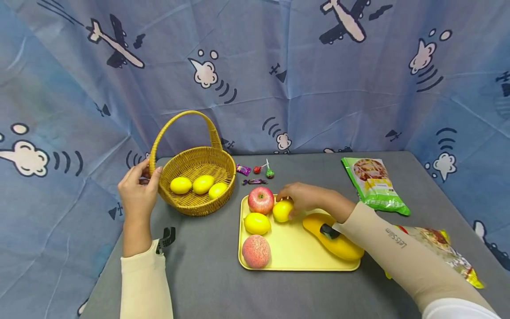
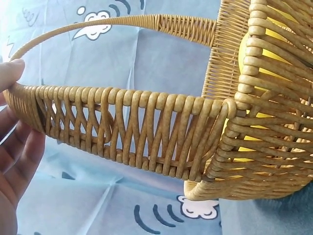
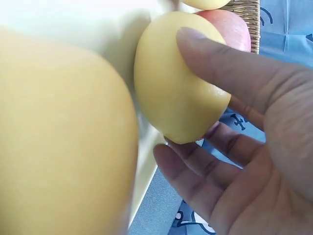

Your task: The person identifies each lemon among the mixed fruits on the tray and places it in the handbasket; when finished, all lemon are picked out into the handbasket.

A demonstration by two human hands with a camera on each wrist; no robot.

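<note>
At ten o'clock from the flat yellow rectangular tray (image 1: 296,250) on my feed, I see a round golden-brown woven basket (image 1: 191,209) on the grey tabletop (image 1: 207,274); three smooth yellow lemons (image 1: 203,184) lie in it. The person's left hand (image 1: 139,188) grips the basket's tall arched handle (image 1: 191,112) at its nine o'clock side, thumb and fingers around the weave. At the tray's eleven o'clock, the right hand (image 1: 303,198) grasps another smooth yellow lemon (image 1: 282,212) between thumb and fingers; whether it touches the tray's base, I cannot tell. Just beside it sits a shiny red-and-yellow apple (image 1: 260,200), towards ten; a loose yellow lemon (image 1: 256,223) lies below that, and a fuzzy pink peach (image 1: 256,251) near eight. I find a long, smooth yellow fruit (image 1: 345,250) at three, and off the tray, at two, a green-and-white printed food packet (image 1: 374,184).
</note>
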